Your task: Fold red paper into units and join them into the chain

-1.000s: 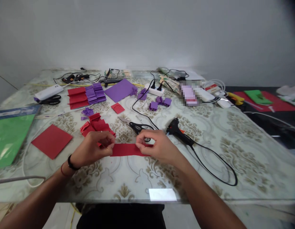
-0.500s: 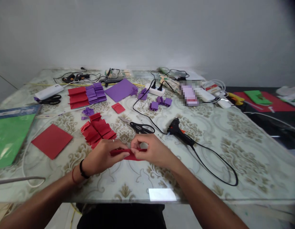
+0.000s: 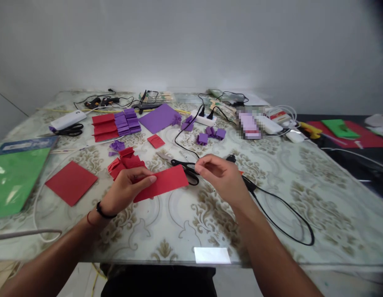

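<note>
My left hand [image 3: 126, 187] pinches a folded strip of red paper [image 3: 169, 181] between thumb and fingers, holding it tilted above the table. My right hand [image 3: 221, 175] is curled, its thumb and fingertips closed at the handle of the black-handled scissors [image 3: 191, 180]. The scissors lie just behind the strip, blades pointing left, and their handle loops stand apart. Pleated red paper [image 3: 126, 159] rests behind my left hand. Partly hidden by my right hand is a black glue gun [image 3: 249, 183].
A red paper square [image 3: 71, 183] and a green paper pack [image 3: 20, 177] lie left. Joined red and purple pleated paper [image 3: 105, 127], a purple sheet [image 3: 159, 117] and small purple folded pieces [image 3: 202, 139] are further back. A power strip [image 3: 206, 119] and cables [image 3: 290, 206] spread rightward.
My right hand has let go of the red paper and moved right to the scissors, whose handle loops have spread. My left hand has raised and tilted the paper strip.
</note>
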A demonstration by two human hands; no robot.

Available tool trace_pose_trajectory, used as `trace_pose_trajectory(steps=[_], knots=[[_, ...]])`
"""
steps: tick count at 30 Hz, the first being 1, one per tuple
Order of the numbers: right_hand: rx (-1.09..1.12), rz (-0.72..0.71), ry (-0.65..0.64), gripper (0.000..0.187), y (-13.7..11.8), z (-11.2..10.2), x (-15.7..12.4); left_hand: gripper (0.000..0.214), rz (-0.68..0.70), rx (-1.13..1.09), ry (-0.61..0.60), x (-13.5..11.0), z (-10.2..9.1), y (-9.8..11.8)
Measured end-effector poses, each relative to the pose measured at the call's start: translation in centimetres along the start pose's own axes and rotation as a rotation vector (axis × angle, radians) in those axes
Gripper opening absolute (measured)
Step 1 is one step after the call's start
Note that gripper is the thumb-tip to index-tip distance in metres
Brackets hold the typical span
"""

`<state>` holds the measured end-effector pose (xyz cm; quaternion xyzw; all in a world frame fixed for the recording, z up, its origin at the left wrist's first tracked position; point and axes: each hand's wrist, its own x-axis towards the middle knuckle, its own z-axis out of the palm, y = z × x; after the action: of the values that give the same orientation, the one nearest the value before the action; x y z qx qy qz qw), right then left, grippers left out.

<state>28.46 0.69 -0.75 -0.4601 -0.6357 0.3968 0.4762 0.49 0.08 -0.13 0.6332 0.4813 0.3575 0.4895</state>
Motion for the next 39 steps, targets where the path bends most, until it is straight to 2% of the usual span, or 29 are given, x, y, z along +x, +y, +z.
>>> trace_pose_trajectory(steps=[1, 4, 6, 8, 10, 13, 16, 18, 22, 27, 33, 36, 39], knots=[[0.046, -0.009, -0.018, 0.011, 0.0, 0.1, -0.1, 0.026, -0.056, -0.097, -0.001, 0.0, 0.2, -0.1], [0.124, -0.016, -0.195, 0.046, -0.2, 0.8, -0.5, 0.035, -0.192, -0.327, -0.053, -0.2, 0.6, -0.2], [0.11, -0.005, -0.287, 0.059, -0.4, 1.3, -0.7, 0.038, -0.21, -0.366, -0.082, -0.4, 0.8, -0.3], [0.093, -0.025, -0.333, 0.056, -0.5, 1.6, -0.9, 0.037, -0.203, -0.346, -0.101, -0.6, 0.9, -0.4], [0.11, -0.074, -0.36, 0.046, -0.6, 1.8, -0.9, 0.036, -0.18, -0.282, -0.12, -0.6, 0.9, -0.4], [0.115, -0.118, -0.378, 0.037, -0.7, 1.8, -0.8, 0.034, -0.091, -0.129, -0.142, -0.6, 0.9, 0.0], [0.055, -0.122, -0.374, 0.037, -0.8, 1.9, -0.9, 0.036, 0.058, 0.047, -0.151, -0.8, 1.0, 0.2], [0.036, -0.111, -0.375, 0.039, -0.8, 2.0, -1.0, 0.046, 0.137, 0.159, -0.152, -1.0, 1.1, 0.2], [0.089, -0.038, -0.374, 0.048, -0.7, 2.4, -1.3, 0.056, 0.199, 0.307, -0.131, -1.2, 1.3, 0.0], [0.134, 0.053, -0.36, 0.06, -1.0, 2.5, -1.3, 0.049, 0.164, 0.276, -0.135, -1.2, 1.4, 0.0], [0.149, 0.057, -0.344, 0.068, -0.8, 2.2, -1.4, 0.032, 0.11, 0.086, -0.16, -1.3, 1.3, -0.5], [0.129, 0.043, -0.338, 0.064, -0.6, 2.1, -1.3, 0.021, 0.129, 0.136, -0.097, -1.4, 1.1, -0.9], [0.084, -0.001, -0.336, 0.055, -0.5, 2.1, -1.4, 0.03, 0.153, 0.176, -0.016, -1.3, 1.0, -1.1]])
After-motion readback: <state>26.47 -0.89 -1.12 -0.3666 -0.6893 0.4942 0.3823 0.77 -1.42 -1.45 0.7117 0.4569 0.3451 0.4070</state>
